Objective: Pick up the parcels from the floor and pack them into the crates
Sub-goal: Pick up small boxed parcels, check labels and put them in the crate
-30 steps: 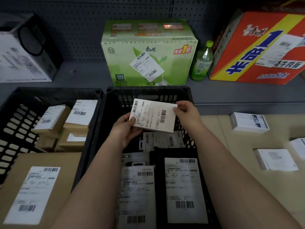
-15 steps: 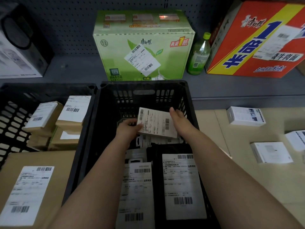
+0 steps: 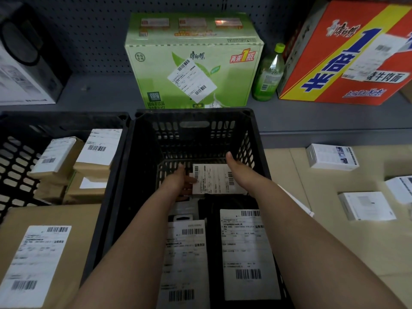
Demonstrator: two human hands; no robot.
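With parcels [image 3: 247, 253] already packed and boxes [image 3: 367, 206] left on the floor, we held one parcel [image 3: 216, 179] low in the crate [image 3: 191, 112], left hand [image 3: 181, 182] pinching its edge, right hand's [image 3: 236, 169] grip apparently hidden.

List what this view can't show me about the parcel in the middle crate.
Head view only:
Right hand fingers: hidden behind the hand itself, so its grip on the parcel is unclear.
Crate floor beneath the parcel: covered by it and the left hand.
Label text: too blurred to read.
White box, right edge: cut off.
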